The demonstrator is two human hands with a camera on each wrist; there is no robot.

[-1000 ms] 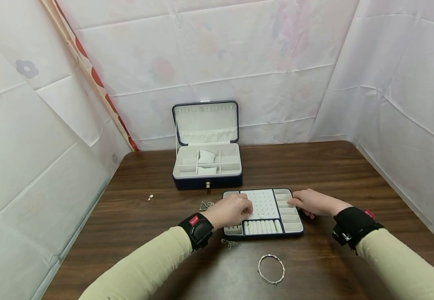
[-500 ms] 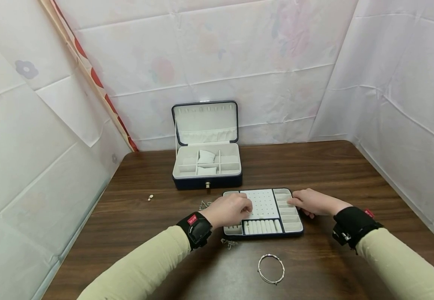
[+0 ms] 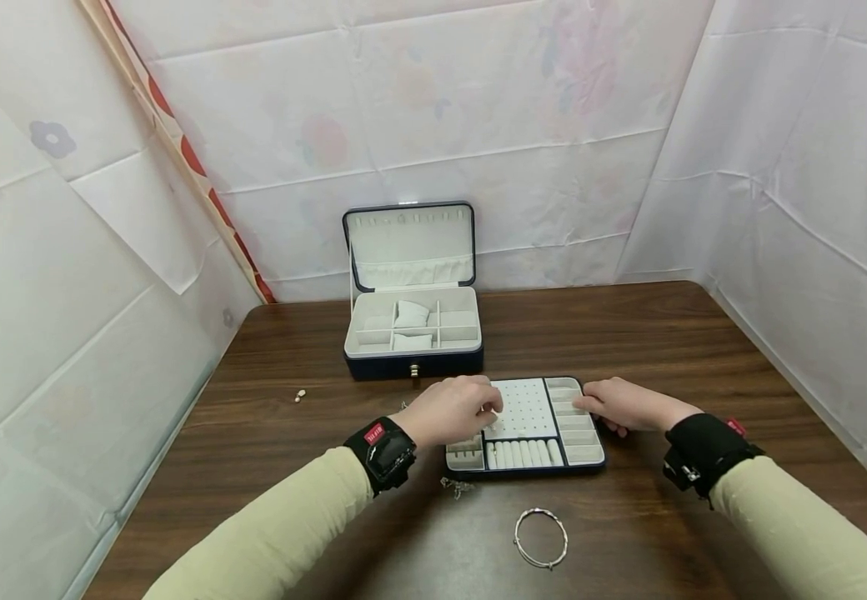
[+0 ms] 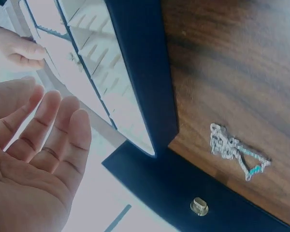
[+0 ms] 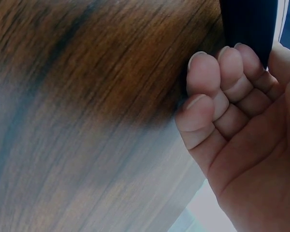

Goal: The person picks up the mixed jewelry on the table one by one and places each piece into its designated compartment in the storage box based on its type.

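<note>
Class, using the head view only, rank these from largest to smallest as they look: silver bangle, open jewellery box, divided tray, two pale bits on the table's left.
1. Open jewellery box, lid included
2. Divided tray, partly covered
3. Silver bangle
4. Two pale bits, tiny

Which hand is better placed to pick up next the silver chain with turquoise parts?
Probably the left hand: it looks open, empty, and is near the silver chain, while the right hand grips the tray at its right edge.
</note>
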